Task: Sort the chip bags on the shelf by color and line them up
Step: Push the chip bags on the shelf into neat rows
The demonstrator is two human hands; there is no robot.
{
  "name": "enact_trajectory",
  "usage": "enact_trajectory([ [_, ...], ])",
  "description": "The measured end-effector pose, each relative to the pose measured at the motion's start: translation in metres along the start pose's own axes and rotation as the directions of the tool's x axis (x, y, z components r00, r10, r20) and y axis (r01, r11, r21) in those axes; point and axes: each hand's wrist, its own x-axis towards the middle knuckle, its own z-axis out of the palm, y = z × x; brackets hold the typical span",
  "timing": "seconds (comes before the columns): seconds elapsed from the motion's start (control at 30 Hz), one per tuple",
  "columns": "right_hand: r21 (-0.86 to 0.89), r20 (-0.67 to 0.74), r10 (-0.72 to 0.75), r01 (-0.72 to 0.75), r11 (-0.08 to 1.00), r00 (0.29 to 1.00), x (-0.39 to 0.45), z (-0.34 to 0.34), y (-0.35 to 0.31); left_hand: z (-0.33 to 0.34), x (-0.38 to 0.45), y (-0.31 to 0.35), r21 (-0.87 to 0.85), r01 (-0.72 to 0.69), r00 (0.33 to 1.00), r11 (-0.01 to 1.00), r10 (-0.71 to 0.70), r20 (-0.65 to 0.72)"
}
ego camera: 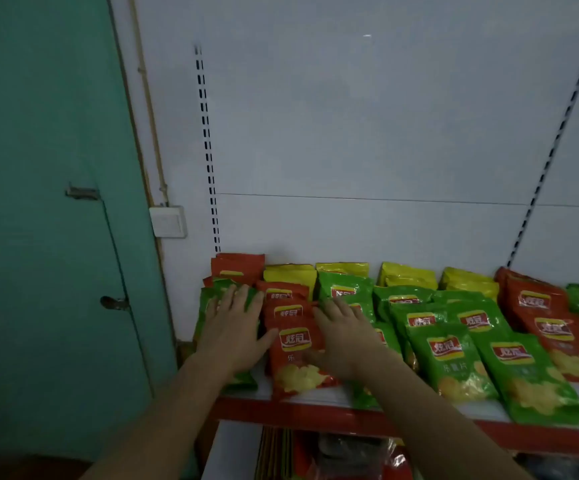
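Your left hand (234,329) lies flat-fingered on green bags (212,306) at the shelf's (316,405) left end; your right hand (345,336), fingers spread flat, flanks the red column (293,344). You're squaring that column; next, separate mixed colours.

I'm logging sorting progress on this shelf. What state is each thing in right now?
left hand: flat, fingers straight, resting on green bags at the shelf's left end
right hand: fingers spread over green bags, beside the front red bag
front red bag: lying face up between both hands
chip bags: colors still mixed, overlapping
green door: closed
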Motion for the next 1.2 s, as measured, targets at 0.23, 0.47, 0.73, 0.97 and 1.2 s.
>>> enact_trajectory([
  [0.23, -0.176, 0.074, -0.089, 0.101, 0.979, 0.993, 0.015, 0.031, -0.016, 0.037, 0.006, -0.015, 0.007, -0.12, 0.993, 0.993, 0.12, -0.011],
  [0.47, -0.141, -0.006, -0.138, 0.136, 0.981, 0.99, 0.014, 0.054, -0.022, 0.044, 0.018, -0.02, 0.039, -0.215, 0.974, 0.976, 0.217, -0.063],
  [0.73, -0.118, -0.422, -0.231, 0.199, 0.973, 0.877, -0.001, 0.09, -0.021, 0.046, 0.02, -0.009, 0.045, -0.269, 0.954, 0.962, 0.272, -0.127],
  [0.97, 0.0, -0.777, -0.136, 0.215, 0.977, 0.615, -0.011, 0.07, -0.021, 0.025, 0.017, 0.01, -0.477, -0.133, 0.961, 0.869, -0.004, -0.276],
  [1.2, 0.002, -0.801, -0.182, 0.307, 0.952, 0.57, -0.006, 0.054, -0.034, 0.005, 0.019, 0.033, -0.899, 0.066, 0.975, 0.433, -0.22, -0.034],
])
